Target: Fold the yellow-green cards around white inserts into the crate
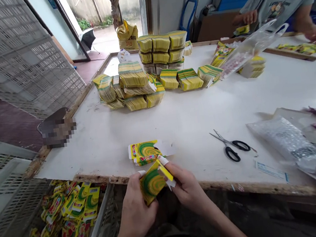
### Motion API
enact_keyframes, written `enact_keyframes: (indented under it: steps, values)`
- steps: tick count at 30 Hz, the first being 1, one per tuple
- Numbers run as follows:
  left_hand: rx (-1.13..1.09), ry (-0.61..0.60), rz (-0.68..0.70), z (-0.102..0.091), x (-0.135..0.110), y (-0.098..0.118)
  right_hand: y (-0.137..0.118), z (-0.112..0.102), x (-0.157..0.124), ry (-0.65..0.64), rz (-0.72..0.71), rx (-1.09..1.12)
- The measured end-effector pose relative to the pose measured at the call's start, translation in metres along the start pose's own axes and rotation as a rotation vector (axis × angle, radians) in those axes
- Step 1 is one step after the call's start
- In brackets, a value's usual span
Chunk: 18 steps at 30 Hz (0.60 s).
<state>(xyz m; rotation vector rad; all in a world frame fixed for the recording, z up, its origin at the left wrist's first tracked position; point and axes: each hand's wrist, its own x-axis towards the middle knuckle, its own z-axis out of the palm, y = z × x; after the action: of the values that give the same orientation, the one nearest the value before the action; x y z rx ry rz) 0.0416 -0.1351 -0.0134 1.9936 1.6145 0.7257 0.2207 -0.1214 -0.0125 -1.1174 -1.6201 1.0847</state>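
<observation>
At the far left, a wall of white plastic lattice (14,55) slants inward, and nearer, an open slatted crate (99,218) holds a loose heap of glossy yellow-green cartons (68,214). Farther off on the smooth white surface (184,123), rimmed with rough, worn wood, stand tight bricks of flattened cardboard (132,75), their layered edges finely ribbed. At the near edge lies a small pile of flat printed cartons (143,153), just beyond the hands. The left hand (138,203) has its fingers wrapped around a thin rectangular carton (153,182) with a green spiral, covering part of it, over the near edge. The right hand (188,188) pinches that carton's flapped end between its fingers. To the far right, a crinkled clear bag (242,56) partly hides more cardboard; nearer are black-handled scissors (232,144), blades spread, then bubbly plastic wrap (285,137). A person (271,12) works at the far right.
</observation>
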Motion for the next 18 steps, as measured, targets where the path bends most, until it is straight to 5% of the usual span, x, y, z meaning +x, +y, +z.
enact_keyframes:
  steps: [13, 18]
  values:
    - [-0.14, -0.116, 0.023, -0.04, 0.006, 0.009, -0.016, -0.035, 0.011, -0.384, -0.134, -0.106]
    - [-0.034, -0.033, 0.102, -0.042, 0.004, 0.012, -0.015, -0.022, 0.005, -0.275, -0.058, -0.175]
